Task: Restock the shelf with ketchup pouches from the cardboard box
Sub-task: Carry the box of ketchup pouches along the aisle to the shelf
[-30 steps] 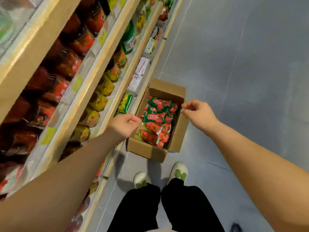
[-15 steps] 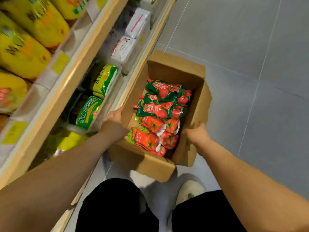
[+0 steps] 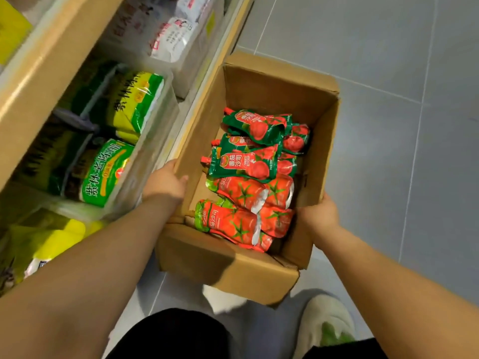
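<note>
An open cardboard box point(image 3: 274, 84) sits on the grey floor beside the bottom shelf. Inside lie several ketchup pouches point(image 3: 246, 164), some green and red, some orange-red with tomato prints. My left hand point(image 3: 166, 185) grips the box's left wall, thumb inside. My right hand point(image 3: 320, 212) holds the box's right wall from outside. The bottom shelf point(image 3: 197, 94) runs along the left.
Clear bins on the bottom shelf hold green-and-yellow packets point(image 3: 103, 169) and white packets point(image 3: 171, 40). A wooden shelf board point(image 3: 46, 60) overhangs them at upper left. My feet in pale shoes point(image 3: 326, 325) stand just below the box. Grey floor tiles lie to the right.
I have bent down toward the box. Both hands, free above it a second ago, now grip its left and right walls; the box looks much nearer.
</note>
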A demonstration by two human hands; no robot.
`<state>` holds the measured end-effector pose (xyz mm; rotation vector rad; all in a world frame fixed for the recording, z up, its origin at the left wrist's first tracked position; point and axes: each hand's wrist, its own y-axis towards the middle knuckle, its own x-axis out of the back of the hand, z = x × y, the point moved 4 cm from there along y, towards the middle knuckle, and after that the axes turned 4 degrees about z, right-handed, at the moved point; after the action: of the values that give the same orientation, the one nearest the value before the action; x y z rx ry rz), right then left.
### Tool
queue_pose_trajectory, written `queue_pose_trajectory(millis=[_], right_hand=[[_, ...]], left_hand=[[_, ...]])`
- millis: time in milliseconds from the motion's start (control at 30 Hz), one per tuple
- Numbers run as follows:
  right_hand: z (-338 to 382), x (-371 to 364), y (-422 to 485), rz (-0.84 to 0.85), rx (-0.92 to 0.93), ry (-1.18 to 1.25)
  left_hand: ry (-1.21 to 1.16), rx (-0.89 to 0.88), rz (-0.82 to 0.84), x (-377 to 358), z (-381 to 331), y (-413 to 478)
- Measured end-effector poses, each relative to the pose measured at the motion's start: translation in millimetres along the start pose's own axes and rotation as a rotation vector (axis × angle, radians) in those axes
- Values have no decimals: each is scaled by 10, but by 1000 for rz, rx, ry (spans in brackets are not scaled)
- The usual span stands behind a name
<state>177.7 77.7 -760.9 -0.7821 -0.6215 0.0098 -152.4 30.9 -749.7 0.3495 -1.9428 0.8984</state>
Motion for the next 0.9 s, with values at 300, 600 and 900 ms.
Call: queue_pose_trajectory(millis=[300,600,900], right_hand=[[193,436,-59,16,48,-10],[826,1779,-925,72,20,-27],[1824,3538,-2140,83,7,-72]], left_hand=[[29,-126,-76,278,-267,-243],[24,-42,-7,1328,-1132,-1239],[51,-85,69,2898,-2341,-2261]])
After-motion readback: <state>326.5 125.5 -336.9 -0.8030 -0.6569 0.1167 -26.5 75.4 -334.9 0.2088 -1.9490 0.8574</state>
